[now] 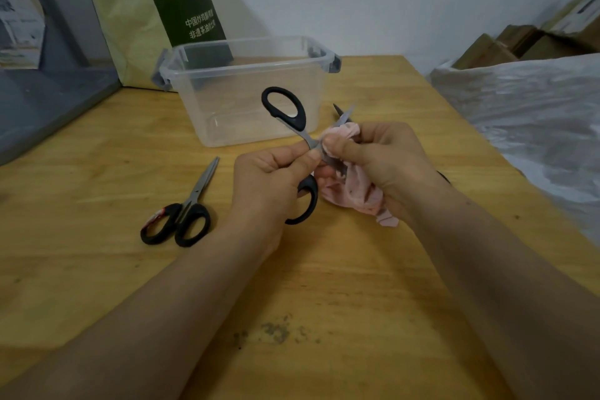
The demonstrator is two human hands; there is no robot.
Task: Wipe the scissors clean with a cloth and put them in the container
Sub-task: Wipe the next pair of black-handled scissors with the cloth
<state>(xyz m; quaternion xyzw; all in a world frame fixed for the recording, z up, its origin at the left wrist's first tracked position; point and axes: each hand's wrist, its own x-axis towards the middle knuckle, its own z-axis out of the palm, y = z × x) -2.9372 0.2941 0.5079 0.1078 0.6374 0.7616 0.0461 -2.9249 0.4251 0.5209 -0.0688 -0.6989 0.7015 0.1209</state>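
My left hand [272, 178] grips a pair of black-handled scissors [287, 110] near the pivot, spread open above the wooden table. One handle loop sticks up in front of the container, the other shows below my fingers. My right hand [383, 166] pinches a pink cloth [354, 195] around the blades, whose tips poke out above it. A second pair of black-handled scissors [181, 214] lies shut on the table to the left. The clear plastic container [227, 101] with grey clips stands open behind my hands; nothing is visible inside it.
A green and yellow bag [156, 10] leans against the wall behind the container. A grey shelf unit [48, 91] stands at the left. White plastic sheeting [532, 107] and cardboard boxes [519, 42] border the table's right edge. Dark smudges [276, 331] mark the near tabletop.
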